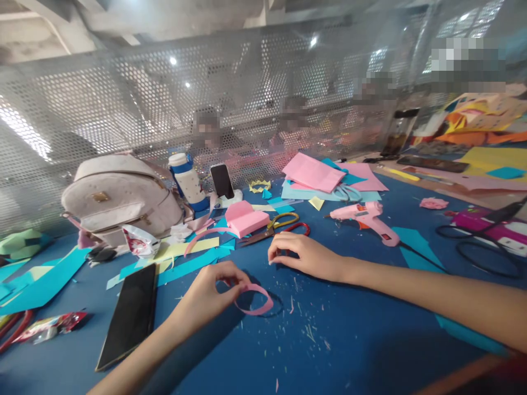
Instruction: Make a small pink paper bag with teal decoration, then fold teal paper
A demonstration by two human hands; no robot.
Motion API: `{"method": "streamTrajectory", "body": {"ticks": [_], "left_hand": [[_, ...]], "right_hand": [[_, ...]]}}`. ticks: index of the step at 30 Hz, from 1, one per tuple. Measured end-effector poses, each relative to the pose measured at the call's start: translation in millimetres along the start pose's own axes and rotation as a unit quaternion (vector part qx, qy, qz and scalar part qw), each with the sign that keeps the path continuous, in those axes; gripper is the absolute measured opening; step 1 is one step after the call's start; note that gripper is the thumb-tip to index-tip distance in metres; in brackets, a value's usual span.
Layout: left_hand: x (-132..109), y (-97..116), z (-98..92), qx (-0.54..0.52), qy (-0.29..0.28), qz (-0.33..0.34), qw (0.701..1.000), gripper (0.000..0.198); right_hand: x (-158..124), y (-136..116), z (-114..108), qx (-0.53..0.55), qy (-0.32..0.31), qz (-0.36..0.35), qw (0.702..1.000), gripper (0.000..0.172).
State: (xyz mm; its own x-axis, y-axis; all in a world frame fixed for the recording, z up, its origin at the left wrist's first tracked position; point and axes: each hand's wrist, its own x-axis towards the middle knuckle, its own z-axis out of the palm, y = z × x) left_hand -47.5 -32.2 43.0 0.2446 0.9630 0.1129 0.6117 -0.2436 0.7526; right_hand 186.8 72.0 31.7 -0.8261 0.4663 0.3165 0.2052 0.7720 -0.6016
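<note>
Two hands (pixel 216 286) (pixel 307 255), one pink ring (pixel 263 310)

You have one pink glue gun (pixel 373 218), one pink box (pixel 247 220), one zigzag yellow ring (pixel 260 190), one backpack (pixel 111 195), one white-and-blue bottle (pixel 187 182) and one magenta power strip (pixel 483 226) on the tabletop (pixel 349 340). Two phones (pixel 129 315) (pixel 222 181) and two red-and-white wrappers (pixel 140 241) (pixel 53 326) dot your left half; the paper scraps (pixel 309 331) around you are too many and too overlapped to number.
</note>
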Motion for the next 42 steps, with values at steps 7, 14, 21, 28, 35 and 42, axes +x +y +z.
{"method": "streamTrajectory", "body": {"ticks": [7, 14, 21, 28, 35, 42], "left_hand": [[15, 1, -17.6, 0.038, -0.186, -0.069, 0.979, 0.017], [40, 6, -24.9, 0.036, -0.320, -0.054, 0.945, 0.022], [61, 13, -21.1, 0.088, -0.373, -0.057, 0.922, 0.023], [66, 10, -17.1, 0.139, -0.364, -0.028, 0.921, 0.017], [60, 2, -15.1, 0.140, -0.280, 0.013, 0.950, 0.015], [37, 8, -22.0, 0.171, -0.059, 0.015, 0.983, 0.024]], "right_hand": [[2, -24, -1, 0.069, -0.049, -0.036, 0.996, 0.014], [6, -33, 10, 0.123, -0.102, -0.068, 0.985, 0.015], [9, -22, 28, 0.085, -0.091, -0.126, 0.984, 0.016], [8, -16, 38, 0.073, -0.087, -0.155, 0.981, 0.018], [4, -15, 38, 0.027, -0.094, -0.157, 0.983, 0.021], [5, -16, 37, -0.041, -0.082, -0.202, 0.975, 0.025]]}}
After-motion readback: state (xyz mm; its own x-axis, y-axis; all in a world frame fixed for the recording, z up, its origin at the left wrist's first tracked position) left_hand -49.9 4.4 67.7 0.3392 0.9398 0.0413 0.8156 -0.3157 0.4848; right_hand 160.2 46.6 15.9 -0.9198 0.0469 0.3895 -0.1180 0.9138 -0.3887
